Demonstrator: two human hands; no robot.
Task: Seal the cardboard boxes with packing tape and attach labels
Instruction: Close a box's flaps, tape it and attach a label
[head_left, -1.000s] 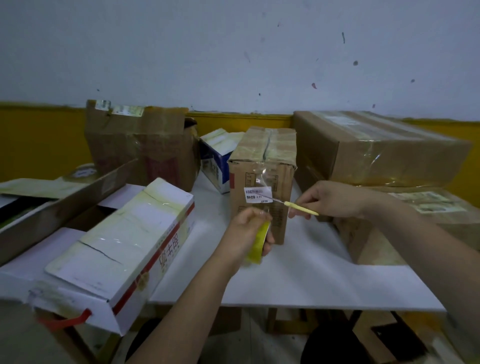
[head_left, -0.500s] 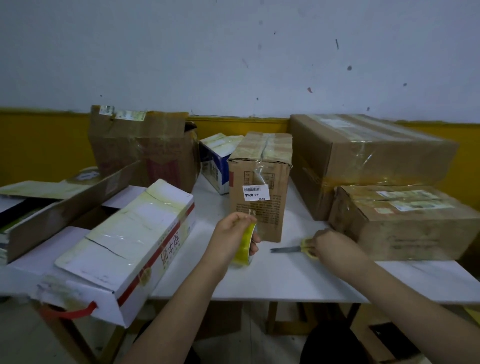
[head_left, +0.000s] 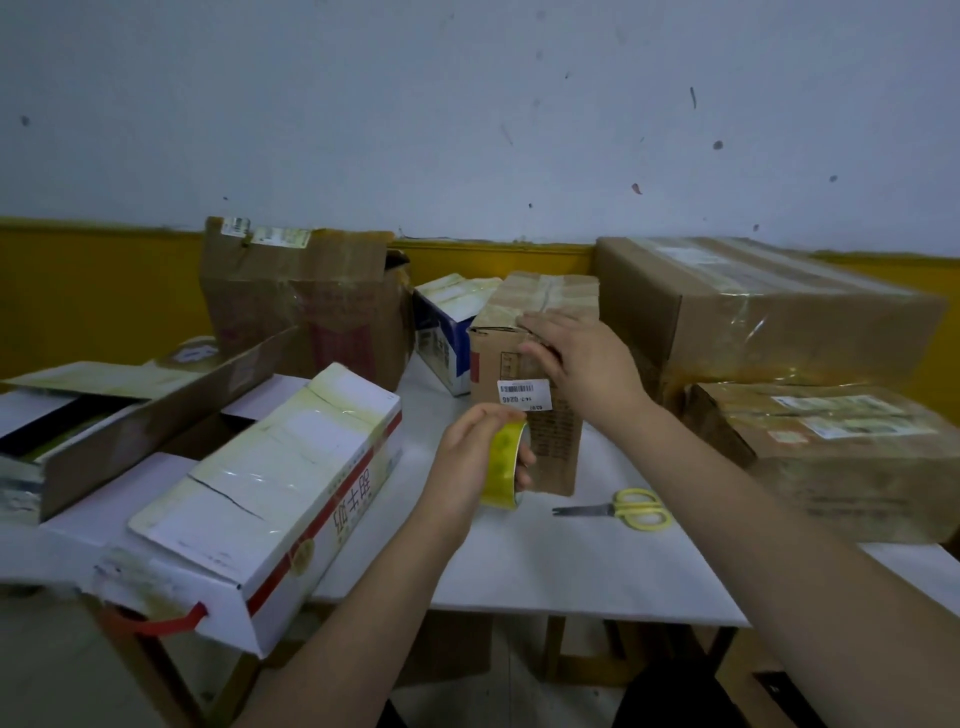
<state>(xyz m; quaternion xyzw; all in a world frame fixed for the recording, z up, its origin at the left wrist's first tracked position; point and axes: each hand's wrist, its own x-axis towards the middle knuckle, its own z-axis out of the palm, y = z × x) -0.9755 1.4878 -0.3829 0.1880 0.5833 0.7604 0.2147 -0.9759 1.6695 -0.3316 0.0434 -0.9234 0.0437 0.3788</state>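
The upright cardboard box (head_left: 530, 384) stands mid-table, flaps closed, contents hidden, a white barcode label (head_left: 523, 395) reading "0246" on its front. The right hand (head_left: 582, 364) rests flat-fingered on its top front edge; just before the box, the left hand (head_left: 472, 457) grasps the yellow tape roll (head_left: 503, 465). Yellow-handled scissors (head_left: 623, 510) lie right of the box; the white carton (head_left: 270, 483) left of it bears unreadable red characters.

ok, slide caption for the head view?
Left hand grips tape roll; right hand presses upright box; scissors on table.
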